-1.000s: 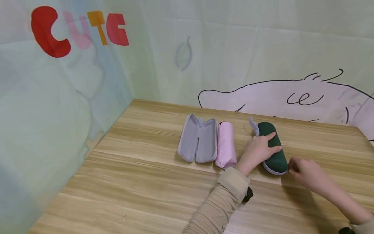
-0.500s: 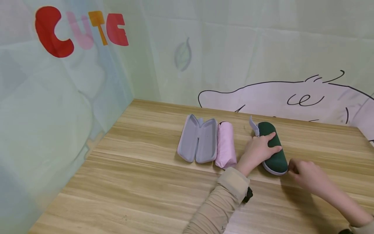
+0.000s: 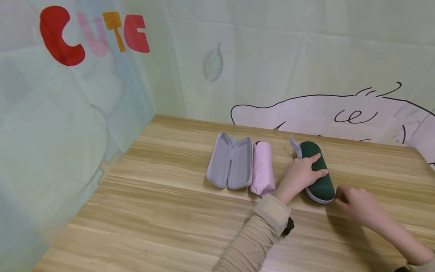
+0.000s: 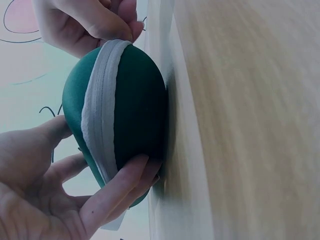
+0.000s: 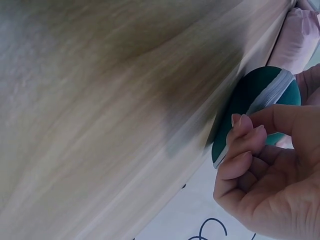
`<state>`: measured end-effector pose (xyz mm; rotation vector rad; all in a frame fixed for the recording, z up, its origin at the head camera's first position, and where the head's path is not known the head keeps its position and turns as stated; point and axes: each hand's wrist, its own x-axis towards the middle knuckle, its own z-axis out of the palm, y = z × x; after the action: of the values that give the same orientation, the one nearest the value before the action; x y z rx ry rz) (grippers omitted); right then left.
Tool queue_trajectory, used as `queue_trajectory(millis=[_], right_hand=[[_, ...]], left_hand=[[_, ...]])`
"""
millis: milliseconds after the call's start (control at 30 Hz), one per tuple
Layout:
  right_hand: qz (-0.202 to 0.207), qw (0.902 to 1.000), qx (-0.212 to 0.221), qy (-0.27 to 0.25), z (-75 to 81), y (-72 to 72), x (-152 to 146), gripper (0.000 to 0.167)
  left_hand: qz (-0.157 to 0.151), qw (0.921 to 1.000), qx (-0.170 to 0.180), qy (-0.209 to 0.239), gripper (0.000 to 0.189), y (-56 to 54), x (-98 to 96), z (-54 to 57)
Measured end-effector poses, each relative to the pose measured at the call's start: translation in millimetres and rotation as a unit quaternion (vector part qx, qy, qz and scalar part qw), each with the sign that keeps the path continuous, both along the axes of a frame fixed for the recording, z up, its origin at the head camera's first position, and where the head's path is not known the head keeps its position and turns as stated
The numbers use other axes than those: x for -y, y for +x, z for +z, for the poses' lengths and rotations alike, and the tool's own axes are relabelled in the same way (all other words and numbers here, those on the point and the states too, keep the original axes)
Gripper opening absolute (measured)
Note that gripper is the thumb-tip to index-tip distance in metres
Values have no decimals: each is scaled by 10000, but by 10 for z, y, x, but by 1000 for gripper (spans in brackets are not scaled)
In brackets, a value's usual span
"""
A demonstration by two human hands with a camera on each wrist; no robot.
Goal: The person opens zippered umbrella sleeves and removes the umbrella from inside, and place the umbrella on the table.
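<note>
A dark green zippered glasses case (image 3: pixel 322 186) lies closed on the table, a pale strap (image 3: pixel 295 146) sticking out at its far left. My left hand (image 3: pixel 297 175) grips it across the middle, thumb and fingers spread over opposite sides in the left wrist view. Around the case's side runs a light grey zipper (image 4: pixel 100 100). At the near right end, my right hand (image 3: pixel 358 204) has its fingers curled and pinches at the zipper with thumb and index finger. The pull itself is hidden between those fingertips.
Left of my left hand lies a pink rolled pouch (image 3: pixel 262 168). Against it stands an open case (image 3: pixel 229 162) with grey lining, its two halves spread. The wooden table (image 3: pixel 163 211) meets a printed cloth wall (image 3: pixel 265 68) at the back and left.
</note>
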<state>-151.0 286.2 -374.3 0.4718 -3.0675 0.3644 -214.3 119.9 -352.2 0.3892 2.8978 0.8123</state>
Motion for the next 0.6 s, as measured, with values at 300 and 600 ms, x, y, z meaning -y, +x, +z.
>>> queue_trajectory(millis=[300,600], right_hand=[[150,9998,-85,93,-7,52,-4,27],[249,9994,-211,90,4,83,9,30]], left_hand=[[-20,9999,-99,28,56,-4,12,-14],[-31,9999,-97,20,56,-6,-4,-34]])
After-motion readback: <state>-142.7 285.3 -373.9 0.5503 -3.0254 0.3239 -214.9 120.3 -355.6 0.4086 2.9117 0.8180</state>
